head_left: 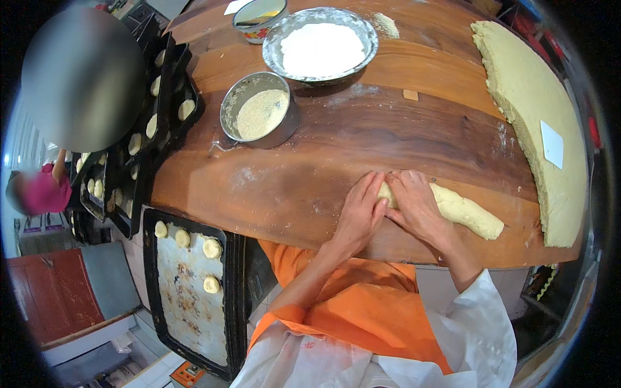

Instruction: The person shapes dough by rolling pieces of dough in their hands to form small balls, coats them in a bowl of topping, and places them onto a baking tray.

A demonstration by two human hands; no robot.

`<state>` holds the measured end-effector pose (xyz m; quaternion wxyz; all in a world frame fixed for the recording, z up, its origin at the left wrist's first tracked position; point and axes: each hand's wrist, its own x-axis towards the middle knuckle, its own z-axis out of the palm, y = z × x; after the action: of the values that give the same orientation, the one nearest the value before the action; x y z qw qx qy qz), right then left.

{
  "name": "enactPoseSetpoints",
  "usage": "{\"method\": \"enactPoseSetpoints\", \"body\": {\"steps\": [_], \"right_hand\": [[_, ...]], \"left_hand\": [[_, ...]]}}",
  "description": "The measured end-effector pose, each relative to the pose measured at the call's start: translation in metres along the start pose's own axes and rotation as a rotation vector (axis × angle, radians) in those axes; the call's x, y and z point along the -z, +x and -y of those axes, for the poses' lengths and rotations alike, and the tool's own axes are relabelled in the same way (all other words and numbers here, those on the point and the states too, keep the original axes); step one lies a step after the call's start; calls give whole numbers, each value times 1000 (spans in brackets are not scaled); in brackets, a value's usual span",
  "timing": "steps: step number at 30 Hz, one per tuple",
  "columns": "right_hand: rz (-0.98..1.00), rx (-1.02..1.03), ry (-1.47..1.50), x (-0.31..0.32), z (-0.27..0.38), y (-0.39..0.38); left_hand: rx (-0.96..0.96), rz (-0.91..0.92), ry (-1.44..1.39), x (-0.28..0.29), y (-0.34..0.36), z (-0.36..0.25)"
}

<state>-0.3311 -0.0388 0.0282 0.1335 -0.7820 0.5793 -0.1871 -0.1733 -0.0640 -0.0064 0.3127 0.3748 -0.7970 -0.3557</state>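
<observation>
A pale dough log (471,213) lies diagonally on the wooden table (323,155) near its front edge. Both my hands are on its left end: my left hand (362,204) curls its fingers around the tip, and my right hand (414,200) lies over the log beside it, fingers bent down onto the dough with the thumb toward my left hand. The dough under my fingers is mostly hidden.
A large dough slab (537,194) bears a white card (551,142). A flour bowl (320,48), metal pot of crumbs (259,113) and enamel bowl (259,19) stand behind. Stacked trays (132,194), a low tray (187,310) with dough pieces and a co-worker (45,191) are left.
</observation>
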Motion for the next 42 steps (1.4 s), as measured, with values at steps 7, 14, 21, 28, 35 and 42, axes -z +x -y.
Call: {"method": "enactPoseSetpoints", "body": {"steps": [7, 14, 21, 28, 35, 42], "right_hand": [[-81, -127, 482, 0, -11, -8], [21, 3, 366, 5, -17, 0], [104, -161, 762, 25, -16, 7], [-587, -216, 1370, -4, 60, 63], [-186, -147, 973, -7, 125, 39], [-360, -190, 1115, 45, 187, 69]], "left_hand": [[265, 11, -295, 2, 23, -25], [-115, -114, 0, -10, 26, -18], [447, -187, -1063, 15, 30, -29], [37, -331, -1024, -6, 9, -36], [40, -379, -736, 47, 1, -16], [-29, -360, -874, 50, -14, -41]]}}
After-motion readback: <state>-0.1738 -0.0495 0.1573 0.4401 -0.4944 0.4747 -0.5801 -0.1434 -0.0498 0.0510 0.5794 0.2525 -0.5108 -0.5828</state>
